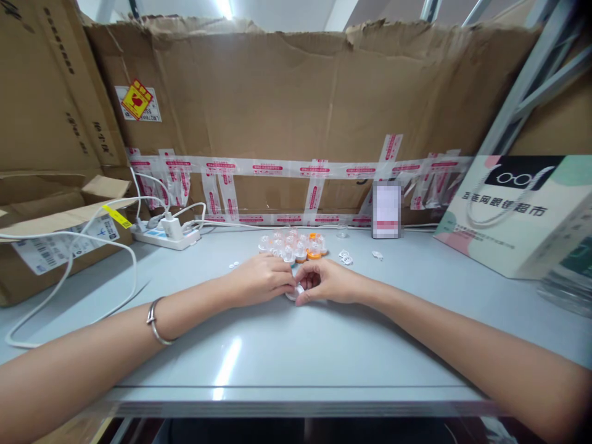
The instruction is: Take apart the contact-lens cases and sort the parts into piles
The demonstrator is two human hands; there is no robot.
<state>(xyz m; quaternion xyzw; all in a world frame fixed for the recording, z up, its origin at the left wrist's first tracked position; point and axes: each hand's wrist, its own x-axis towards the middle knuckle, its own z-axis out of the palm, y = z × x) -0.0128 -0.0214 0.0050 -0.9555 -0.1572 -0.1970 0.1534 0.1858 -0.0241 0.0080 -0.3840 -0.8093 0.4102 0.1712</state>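
Both hands meet over the middle of the table around a small round white piece [294, 295]. My right hand [326, 280] curls thumb and fingers about its right side. From the left, my left hand [261, 277] rests its bent fingertips on the same piece; its palm faces down. The fingers cover much of the piece, so its exact kind cannot be made out. Just behind the hands stands a cluster of small round pieces with clear domed tops [289, 246], some with orange or white bases.
Small white parts [345, 256] lie right of the cluster, tiny white bits [234, 265] to its left. Behind are a clear cup [341, 231] and a propped phone [387, 209]. A power strip [166, 233] with cables and an open carton [60, 228] stand left, a paper bag [504, 234] right.
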